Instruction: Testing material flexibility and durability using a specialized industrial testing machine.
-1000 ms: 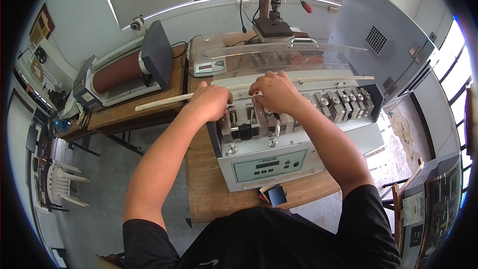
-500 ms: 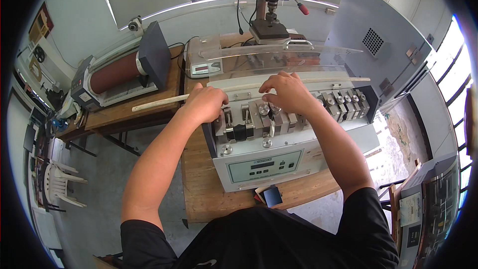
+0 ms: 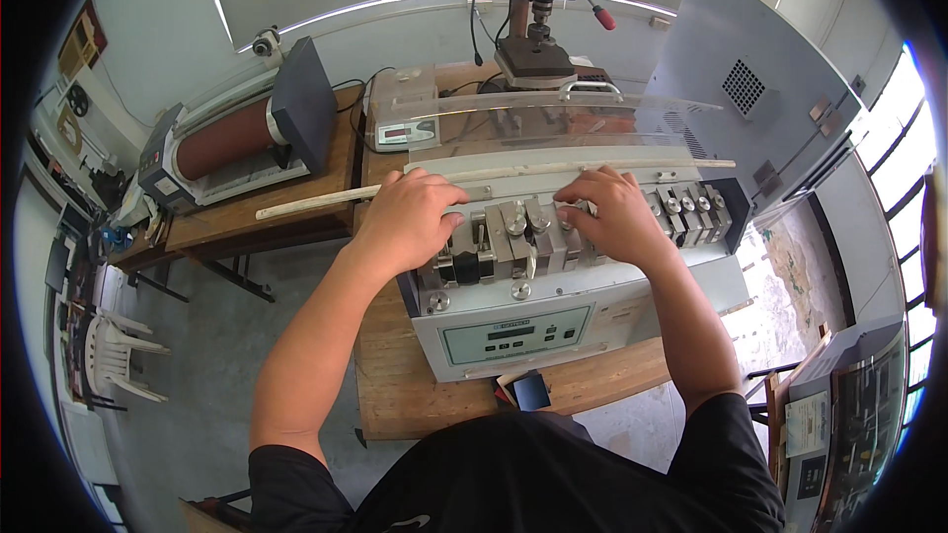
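Note:
A bench-top machine point(image 3: 513, 353) with a row of metal clamp blocks stands before me. Over the left end of the row, my left hand point(image 3: 407, 221) reaches in with index finger and thumb apart; what lies under its palm is hidden. Just right of the round knobs point(image 3: 516, 225), my right hand point(image 3: 617, 219) hovers at the blocks, fingers bent and parted from the thumb. I see nothing held in either hand. Behind both hands a long pale stick point(image 3: 316, 202) lies across the back of the machine and juts out past its left side.
A raised clear cover point(image 3: 474, 128) with a handle rises behind the blocks. Farther back are a drill press point(image 3: 536, 54) and a small scale point(image 3: 405, 133). A machine with a brown roller point(image 3: 227, 143) sits left. Dark sheets point(image 3: 531, 392) lie on the bench's front.
My right hand has moved right and nearer along the blocks. My left hand has shifted slightly nearer, and its index finger has straightened out. The view has tilted a little.

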A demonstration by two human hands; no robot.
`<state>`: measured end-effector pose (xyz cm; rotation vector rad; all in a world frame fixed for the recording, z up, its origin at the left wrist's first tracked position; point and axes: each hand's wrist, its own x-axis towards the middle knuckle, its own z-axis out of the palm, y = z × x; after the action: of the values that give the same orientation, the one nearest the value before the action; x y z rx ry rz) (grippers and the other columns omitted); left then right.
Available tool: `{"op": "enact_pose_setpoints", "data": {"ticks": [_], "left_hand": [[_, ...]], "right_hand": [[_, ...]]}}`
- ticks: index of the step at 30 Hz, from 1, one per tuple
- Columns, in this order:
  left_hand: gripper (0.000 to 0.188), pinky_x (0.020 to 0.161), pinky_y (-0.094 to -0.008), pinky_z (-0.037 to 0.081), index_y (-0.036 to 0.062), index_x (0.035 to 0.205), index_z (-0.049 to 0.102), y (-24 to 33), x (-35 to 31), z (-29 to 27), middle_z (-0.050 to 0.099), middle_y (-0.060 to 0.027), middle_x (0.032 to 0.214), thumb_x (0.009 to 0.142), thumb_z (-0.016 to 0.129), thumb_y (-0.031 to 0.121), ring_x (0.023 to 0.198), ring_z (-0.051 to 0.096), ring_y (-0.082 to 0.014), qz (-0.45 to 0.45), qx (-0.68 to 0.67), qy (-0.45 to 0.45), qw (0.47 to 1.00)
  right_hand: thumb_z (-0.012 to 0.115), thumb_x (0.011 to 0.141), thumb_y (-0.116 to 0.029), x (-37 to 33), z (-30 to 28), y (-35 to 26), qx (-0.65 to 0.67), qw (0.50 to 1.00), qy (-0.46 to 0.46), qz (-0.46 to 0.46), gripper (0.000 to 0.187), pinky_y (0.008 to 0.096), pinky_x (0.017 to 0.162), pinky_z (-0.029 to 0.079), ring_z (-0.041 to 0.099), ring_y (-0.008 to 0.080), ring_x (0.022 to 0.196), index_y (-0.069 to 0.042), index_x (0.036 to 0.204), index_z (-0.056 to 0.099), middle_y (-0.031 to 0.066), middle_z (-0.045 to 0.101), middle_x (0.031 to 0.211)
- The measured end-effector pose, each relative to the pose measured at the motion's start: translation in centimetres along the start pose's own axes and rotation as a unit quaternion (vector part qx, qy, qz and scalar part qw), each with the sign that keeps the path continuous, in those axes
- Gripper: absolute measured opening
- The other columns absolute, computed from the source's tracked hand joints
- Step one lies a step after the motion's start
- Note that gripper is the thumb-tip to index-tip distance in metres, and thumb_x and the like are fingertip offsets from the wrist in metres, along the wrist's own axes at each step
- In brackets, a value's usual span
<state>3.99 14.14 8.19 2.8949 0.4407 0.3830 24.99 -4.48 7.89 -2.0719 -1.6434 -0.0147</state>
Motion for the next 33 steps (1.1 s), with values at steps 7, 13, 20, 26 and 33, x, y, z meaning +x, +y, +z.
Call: {"op": "enact_pose_setpoints", "data": {"ticks": [7,13,20,26,33], "left_hand": [[0.023,0.092,-0.0383,0.041,0.0093,0.105,0.071,1.1,-0.4,0.4,0.069,-0.0054,0.105,0.085,0.069,0.02,0.104,0.059,-0.0246,-0.04,-0.025,0.017,0.999],[0.025,0.093,-0.0389,0.042,0.0076,0.106,0.07,1.4,-2.5,-0.6,0.069,-0.0057,0.105,0.082,0.072,0.015,0.103,0.06,-0.0256,-0.09,-0.026,0.091,0.991],[0.032,0.094,-0.0384,0.041,0.0076,0.108,0.07,3.0,-6.7,-0.7,0.069,-0.0064,0.106,0.077,0.075,0.011,0.105,0.059,-0.0254,-0.188,-0.016,0.118,0.975],[0.045,0.097,-0.0385,0.039,0.0086,0.114,0.067,3.5,-7.8,-0.9,0.067,-0.0064,0.113,0.071,0.081,0.012,0.112,0.056,-0.0256,-0.198,-0.008,0.074,0.977],[0.062,0.103,-0.0394,0.035,0.006,0.122,0.063,2.2,-7.1,-2.6,0.062,-0.0074,0.124,0.065,0.086,0.018,0.122,0.052,-0.0253,-0.138,-0.023,-0.003,0.99]], "right_hand": [[0.071,0.084,-0.021,-0.9,-0.5,1.5,0.029,0.998,-0.009,-0.05,0.017,0.0371,0.085,0.04,0.059,0.0214,0.095,-0.012,0.099,0.073,0.0011,0.069,0.096],[0.074,0.081,-0.018,-0.5,-1.0,2.6,0.067,0.991,-0.035,-0.109,0.018,0.0357,0.086,0.039,0.057,0.0219,0.091,-0.01,0.097,0.072,0.0024,0.068,0.091],[0.074,0.081,-0.02,0.8,-0.8,2.8,0.09,0.978,-0.048,-0.184,0.018,0.0368,0.08,0.04,0.058,0.0221,0.09,-0.012,0.097,0.072,0.001,0.067,0.093],[0.075,0.08,-0.021,2.0,0.2,1.0,0.096,0.971,-0.06,-0.212,0.023,0.0376,0.085,0.04,0.058,0.0236,0.096,-0.011,0.1,0.071,0.0033,0.067,0.098],[0.076,0.078,-0.031,2.8,1.8,-1.1,0.042,0.977,-0.068,-0.199,0.043,0.0394,0.092,0.04,0.056,0.0243,0.11,-0.01,0.113,0.066,0.0057,0.065,0.112]]}}
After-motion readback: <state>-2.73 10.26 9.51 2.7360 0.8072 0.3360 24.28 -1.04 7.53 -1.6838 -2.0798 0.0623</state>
